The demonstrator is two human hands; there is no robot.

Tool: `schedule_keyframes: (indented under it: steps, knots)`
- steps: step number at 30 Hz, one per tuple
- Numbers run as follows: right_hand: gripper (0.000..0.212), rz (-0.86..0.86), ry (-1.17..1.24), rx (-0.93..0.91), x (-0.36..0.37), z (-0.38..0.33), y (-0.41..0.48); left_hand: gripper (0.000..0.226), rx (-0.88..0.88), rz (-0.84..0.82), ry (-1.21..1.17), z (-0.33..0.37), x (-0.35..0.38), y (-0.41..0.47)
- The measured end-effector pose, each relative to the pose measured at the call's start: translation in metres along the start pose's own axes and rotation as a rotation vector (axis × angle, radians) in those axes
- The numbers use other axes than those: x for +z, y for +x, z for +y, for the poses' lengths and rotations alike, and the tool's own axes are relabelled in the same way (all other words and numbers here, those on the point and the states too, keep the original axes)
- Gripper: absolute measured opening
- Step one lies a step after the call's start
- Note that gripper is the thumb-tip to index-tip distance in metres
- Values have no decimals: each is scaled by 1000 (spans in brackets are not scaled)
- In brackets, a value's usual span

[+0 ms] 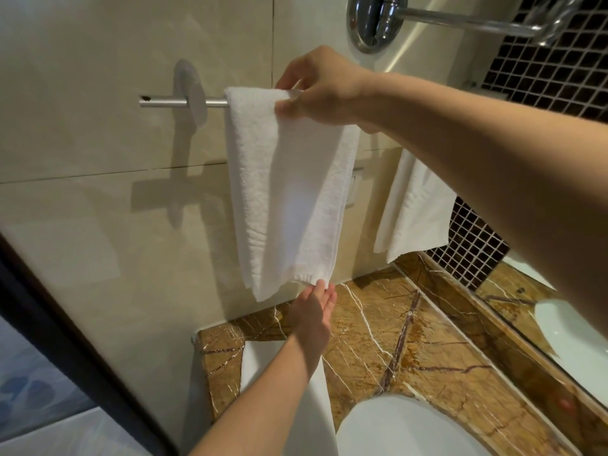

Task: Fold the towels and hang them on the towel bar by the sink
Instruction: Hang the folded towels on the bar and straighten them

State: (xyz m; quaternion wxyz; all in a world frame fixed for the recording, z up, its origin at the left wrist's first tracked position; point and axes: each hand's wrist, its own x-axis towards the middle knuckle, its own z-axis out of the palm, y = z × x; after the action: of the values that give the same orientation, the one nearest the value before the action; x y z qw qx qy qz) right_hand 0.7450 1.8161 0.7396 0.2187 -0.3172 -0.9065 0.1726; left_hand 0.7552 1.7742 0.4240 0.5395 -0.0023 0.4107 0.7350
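towel (286,192) hangs over towel bar (164,102) above surface's (378,324) back-left corner | your right grip (322,87) pinches its top fold at the bar | your left grip (312,311) released, straight fingertips touching its bottom hem

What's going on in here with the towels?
A person is hanging a folded white towel over the towel bar on the wall. Their right hand pinches its top edge at the bar, while the left hand touches its bottom corner with straight fingers. A second white towel hangs farther right, above the marble counter.
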Motion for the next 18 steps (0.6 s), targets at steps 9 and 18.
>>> schedule_keyframes:
  steps: [9, 18]
  knots:
    - [39, -6, -73, -80, 1, 5, 1, 37, 36, -9, 9, -4, 4, -4]
    - [49, -57, -357, -145, -15, 31, -6, 7, -24, 81, 21, -15, 16, -10]
